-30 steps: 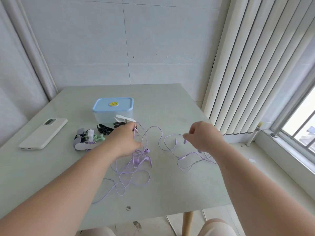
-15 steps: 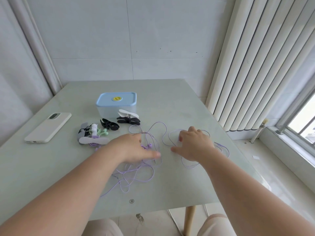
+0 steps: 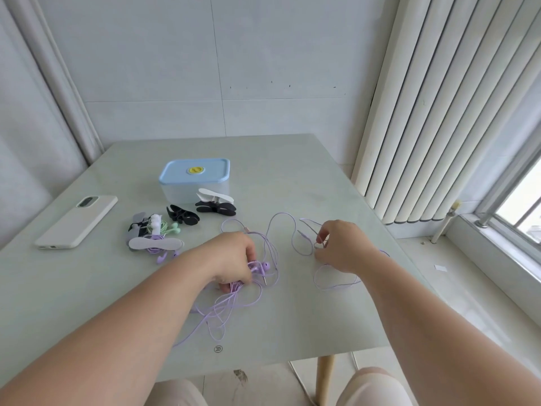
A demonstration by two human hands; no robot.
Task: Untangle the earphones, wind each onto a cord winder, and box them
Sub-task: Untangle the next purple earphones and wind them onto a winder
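Both hands have shifted since a moment ago: the left hand (image 3: 234, 259) has curled onto the tangle, the right hand (image 3: 342, 247) has lifted its fingers. On the surface (image 3: 292, 177) sit a phone (image 3: 76, 221) far left and a lidded box (image 3: 194, 180) behind the winders (image 3: 215, 202). Purple earphones (image 3: 234, 300) sprawl near centre. Left hand grips the bunched cord; right pinches one loop between fingertips.

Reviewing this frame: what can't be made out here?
- Head view: how many earphones form the purple tangle; the cords overlap, and the left hand covers part.
- What the right hand pinches: fingers hide it.
- Contents of the blue-lidded box: lid on, walls cloudy.
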